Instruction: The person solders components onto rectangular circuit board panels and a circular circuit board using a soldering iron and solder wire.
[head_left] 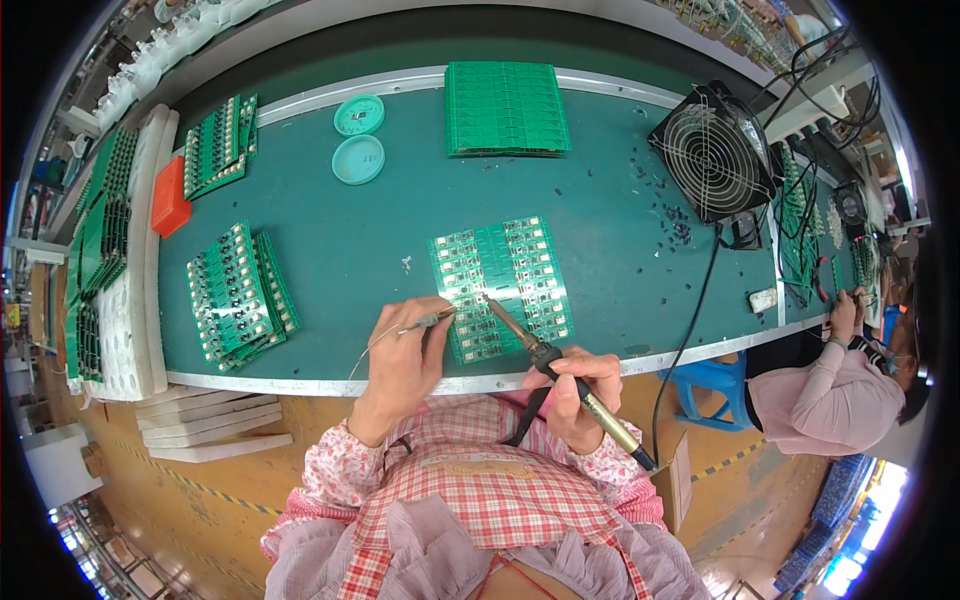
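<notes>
A green circuit board panel (550, 272) with rows of white and dark components lies on the bench in front of me. My right hand (580, 395) grips a soldering iron (545, 356) by its handle. Its tip touches or hovers just over the middle of the panel; which one I cannot tell. At the panel's left edge, my left hand (402, 350) pinches a length of solder wire (360, 368), its loose end trailing down to the left. A small metallic piece (428, 320) shows at those fingertips, close to the board; its exact kind is unclear.
Stacked boards stand at left (235, 300) and far left (215, 150), near an orange box (171, 197). Two round teal dishes (358, 160) and a board stack (507, 108) sit behind. A black fan (710, 150), dark scraps (675, 228) and the iron's cord (690, 335) occupy the right; a co-worker (830, 390) sits beyond.
</notes>
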